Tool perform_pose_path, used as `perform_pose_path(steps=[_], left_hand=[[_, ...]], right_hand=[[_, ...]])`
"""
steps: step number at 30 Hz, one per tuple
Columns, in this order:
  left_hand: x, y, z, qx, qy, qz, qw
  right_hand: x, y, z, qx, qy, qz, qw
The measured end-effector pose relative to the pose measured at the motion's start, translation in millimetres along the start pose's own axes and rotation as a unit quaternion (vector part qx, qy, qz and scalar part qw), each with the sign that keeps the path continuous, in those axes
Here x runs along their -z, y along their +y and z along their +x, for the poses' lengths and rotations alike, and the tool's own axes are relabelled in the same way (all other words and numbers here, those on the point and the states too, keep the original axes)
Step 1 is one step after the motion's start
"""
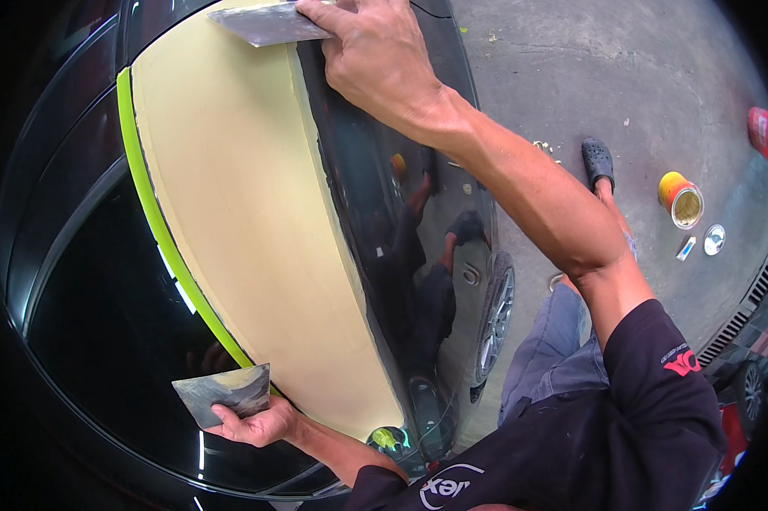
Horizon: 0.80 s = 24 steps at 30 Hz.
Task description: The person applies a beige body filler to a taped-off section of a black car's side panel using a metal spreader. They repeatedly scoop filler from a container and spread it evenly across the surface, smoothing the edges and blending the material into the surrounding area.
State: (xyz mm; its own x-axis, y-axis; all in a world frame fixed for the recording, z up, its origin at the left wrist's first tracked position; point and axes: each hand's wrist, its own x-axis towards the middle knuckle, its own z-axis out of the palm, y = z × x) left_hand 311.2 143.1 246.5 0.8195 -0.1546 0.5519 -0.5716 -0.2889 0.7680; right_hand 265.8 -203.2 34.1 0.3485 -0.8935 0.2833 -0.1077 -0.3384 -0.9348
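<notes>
A black car's body panel [239,213] is coated with smooth, pale yellow filler, edged on its left by bright green masking tape [158,221]. At the top of the picture my right hand [380,64] grips a flat metal filler spreader [265,24]; its blade lies against or just over the far end of the coat, and I cannot tell which. Lower left, my left hand [260,423] holds a second flat spreader [222,393], smeared with grey and yellowish residue, above the dark window glass [103,315]. The thumb rests on its face.
On the concrete floor [563,77] to the right lie an open yellow-and-red can [680,200], a round lid [714,240] and a small tube [686,249]. A red container [767,142] stands at the far right. The car's wheel [495,319] is beside my legs.
</notes>
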Motion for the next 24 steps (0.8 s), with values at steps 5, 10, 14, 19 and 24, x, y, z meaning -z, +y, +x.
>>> perform_pose_path(steps=[5, 10, 14, 19, 24], left_hand=[[-6, 2, 0, -0.005, 0.0, 0.0, 1.0], [0, -1, 1, -0.007, -0.012, -0.012, 1.0], [-3, 0, -1, -0.002, -0.014, -0.02, 1.0], [-3, -1, 1, -0.016, -0.004, -0.017, 1.0], [-1, -2, 2, -0.017, -0.016, -0.024, 0.999]], right_hand=[[-26, 11, -16, 0.076, 0.135, -0.052, 0.986], [-23, 1, -39, 0.081, 0.106, -0.057, 0.989], [-18, -11, -60, 0.077, 0.079, -0.05, 0.993], [-10, -25, -86, 0.065, 0.046, -0.041, 0.996], [5, -33, -116, 0.061, -0.001, -0.017, 0.998]])
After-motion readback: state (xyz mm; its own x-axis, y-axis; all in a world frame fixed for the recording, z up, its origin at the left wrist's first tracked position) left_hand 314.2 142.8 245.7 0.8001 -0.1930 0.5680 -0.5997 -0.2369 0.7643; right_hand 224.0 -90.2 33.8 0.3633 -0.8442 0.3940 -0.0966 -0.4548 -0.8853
